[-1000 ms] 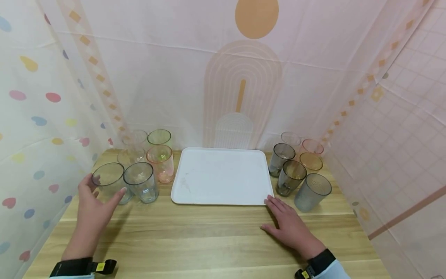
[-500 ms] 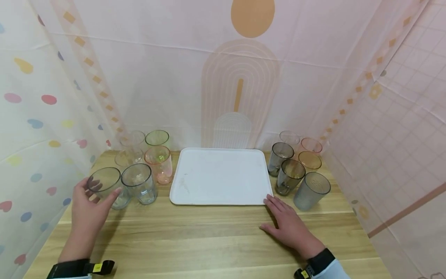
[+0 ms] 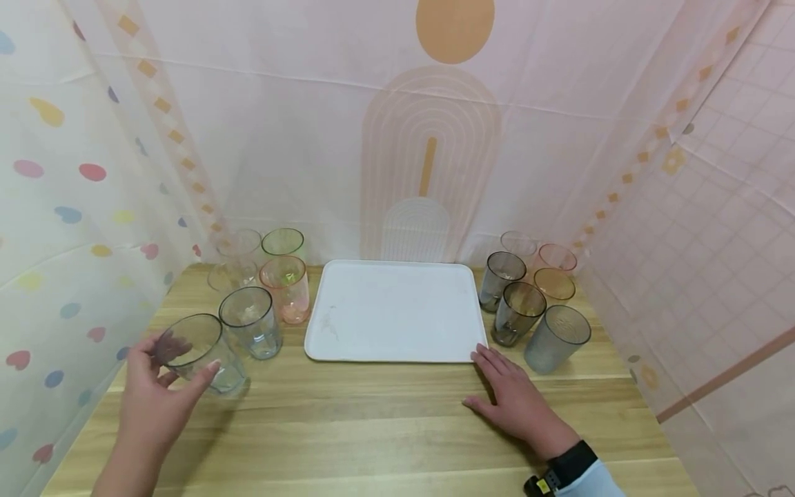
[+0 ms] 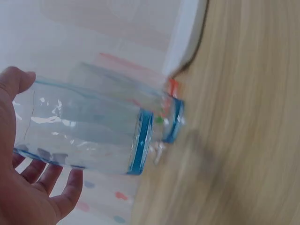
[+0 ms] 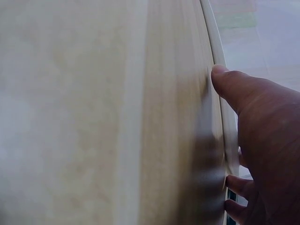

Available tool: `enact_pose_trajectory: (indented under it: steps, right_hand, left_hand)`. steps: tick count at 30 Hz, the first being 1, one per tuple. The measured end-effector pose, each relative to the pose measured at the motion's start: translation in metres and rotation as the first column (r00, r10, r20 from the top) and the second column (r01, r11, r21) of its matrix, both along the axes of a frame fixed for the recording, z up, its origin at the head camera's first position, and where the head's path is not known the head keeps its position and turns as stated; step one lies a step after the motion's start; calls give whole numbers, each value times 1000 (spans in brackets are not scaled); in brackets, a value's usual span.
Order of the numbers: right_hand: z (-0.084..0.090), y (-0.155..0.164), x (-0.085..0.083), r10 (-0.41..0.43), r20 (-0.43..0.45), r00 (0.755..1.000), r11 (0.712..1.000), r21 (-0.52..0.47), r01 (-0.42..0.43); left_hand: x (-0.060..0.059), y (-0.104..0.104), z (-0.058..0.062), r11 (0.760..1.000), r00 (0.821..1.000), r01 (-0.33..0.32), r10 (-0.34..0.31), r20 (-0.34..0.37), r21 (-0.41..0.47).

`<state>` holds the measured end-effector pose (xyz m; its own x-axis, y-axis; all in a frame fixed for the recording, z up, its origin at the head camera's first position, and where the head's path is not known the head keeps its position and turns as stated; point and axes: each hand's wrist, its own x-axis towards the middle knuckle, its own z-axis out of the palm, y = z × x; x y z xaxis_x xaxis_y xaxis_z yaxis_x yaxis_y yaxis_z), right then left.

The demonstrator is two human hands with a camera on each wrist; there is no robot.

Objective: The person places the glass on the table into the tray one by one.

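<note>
Drawing clear glass nearer than before, left fingers gripping

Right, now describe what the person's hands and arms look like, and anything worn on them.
The left hand and right hand are both human and ungloved. Behind the right one sits a wide black wristband with a small black attachment bearing a yellow mark, then a light blue sleeve. The visible left forearm is bare.

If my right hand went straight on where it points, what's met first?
Likely the white tray, at its near right corner; your right hand is very close, though actual contact is unclear.
</note>
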<state>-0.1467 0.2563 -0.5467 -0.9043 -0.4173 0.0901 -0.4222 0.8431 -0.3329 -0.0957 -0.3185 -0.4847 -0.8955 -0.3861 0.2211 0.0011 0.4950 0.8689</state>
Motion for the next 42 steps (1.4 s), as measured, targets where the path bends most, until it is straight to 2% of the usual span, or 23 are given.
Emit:
enact_pose_trajectory:
  steps: [4, 8, 11, 19, 22, 26, 30, 34, 42]
  right_hand:
    - [1, -1, 1, -2, 8, 1000, 1000, -3, 2]
    - [0, -1, 1, -5, 9, 1000, 1000, 1, 5]
    - [0, 0, 1, -4, -6, 1000, 1000, -4, 4]
    - [-1, -1, 0, -5, 17, 1000, 1000, -2, 5]
    - [0, -1, 0, -5, 30, 1000, 1000, 3, 5]
    - [1, 0, 0, -10, 40, 999, 1000, 3, 10]
    - [2, 0, 1, -11, 33, 999, 1000, 3, 11]
    - [2, 1, 1, -10, 29, 1000, 1000, 0, 10]
    - [3, 0, 1, 8, 13, 1000, 1000, -10, -7]
  left_hand:
    - [6, 19, 9, 995, 991, 95, -96, -88, -17]
    - [8, 35, 16, 974, 960, 223, -226, -163, -39]
    - [6, 47, 20, 954, 938, 295, -300, -172, -54]
    - [-4, 72, 20, 925, 912, 374, -379, -155, -62]
    - [-11, 84, 21, 922, 912, 383, -386, -140, -51]
    - [-26, 103, 24, 931, 927, 363, -364, -93, -27]
    - [-49, 126, 24, 937, 936, 349, -347, -56, 24]
    - [-78, 146, 21, 939, 940, 338, -334, -72, 61]
    - [-126, 175, 18, 967, 961, 256, -253, -111, 8]
